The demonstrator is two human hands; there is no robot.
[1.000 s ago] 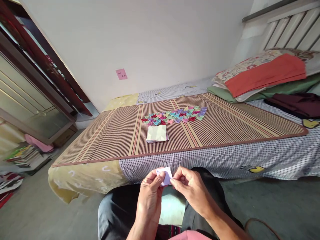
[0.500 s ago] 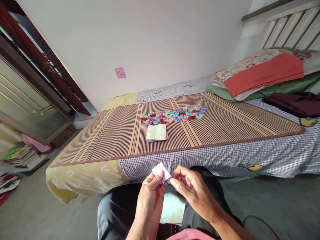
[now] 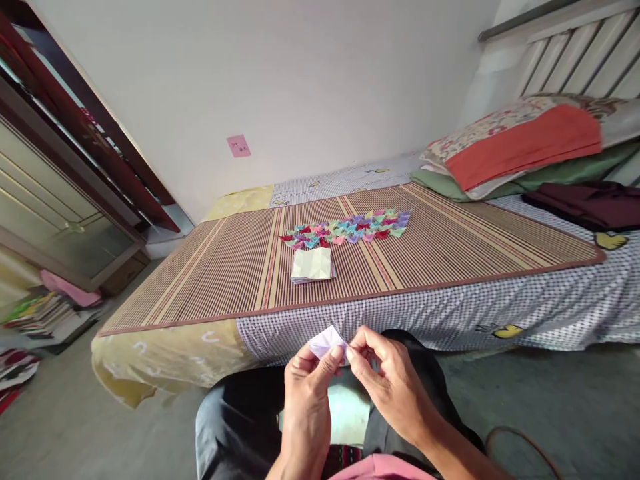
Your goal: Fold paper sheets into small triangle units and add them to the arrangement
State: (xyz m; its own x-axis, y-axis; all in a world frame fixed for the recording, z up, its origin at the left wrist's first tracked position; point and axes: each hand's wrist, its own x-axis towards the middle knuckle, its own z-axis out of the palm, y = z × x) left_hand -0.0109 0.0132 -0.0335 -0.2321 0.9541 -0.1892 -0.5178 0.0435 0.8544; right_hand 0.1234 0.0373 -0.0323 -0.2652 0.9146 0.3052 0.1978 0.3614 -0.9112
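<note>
Over my knees, my left hand [image 3: 307,393] and my right hand [image 3: 387,383] both pinch a small pale lilac folded paper [image 3: 326,342]. Thumbs and forefingers are closed on its lower edges, and its folded corner points up. On the striped mat [image 3: 225,267] ahead lies a stack of pale paper squares [image 3: 312,265]. Behind the stack, several small folded paper pieces [image 3: 347,230] in red, pink, teal and purple lie in rows.
The mat covers a bed with a checked sheet [image 3: 500,310]. Pillows [image 3: 520,147] and a dark cloth [image 3: 590,203] lie at the right. A pink note [image 3: 239,145] sticks to the wall. Books [image 3: 35,317] are piled on the floor at left, below a wooden cabinet [image 3: 60,180].
The paper has turned in my fingers, from lying flat as a square to standing with a corner up. Both hands have shifted slightly right and closer together.
</note>
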